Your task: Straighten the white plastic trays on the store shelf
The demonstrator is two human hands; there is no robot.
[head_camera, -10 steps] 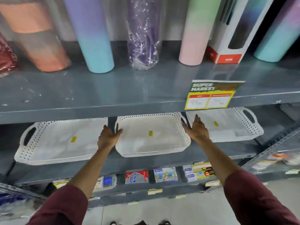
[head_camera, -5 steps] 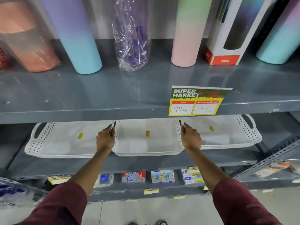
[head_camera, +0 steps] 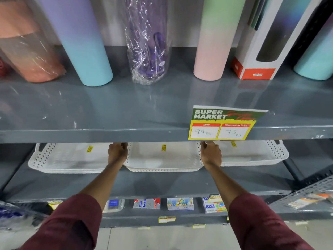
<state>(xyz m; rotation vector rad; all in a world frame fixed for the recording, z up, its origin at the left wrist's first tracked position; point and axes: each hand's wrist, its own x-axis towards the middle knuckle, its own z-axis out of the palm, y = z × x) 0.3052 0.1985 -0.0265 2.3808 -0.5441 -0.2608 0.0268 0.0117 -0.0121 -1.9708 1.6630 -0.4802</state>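
Clearly price tag (head_camera: 223,124): "SUPER MARKET", MRP 99, maybe 75.

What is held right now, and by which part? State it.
The middle tray: left hand grips its left rim, right hand its right rim.

Low headroom: upper shelf edge (head_camera: 108,136) overhangs rear of trays. Middle tray (head_camera: 163,159) wedged btwn left tray (head_camera: 68,159) & right tray (head_camera: 252,156), side gaps filled by left hand (head_camera: 117,152) & right hand (head_camera: 211,153). Open shelf strip (head_camera: 162,183) in front, free for reach-in.
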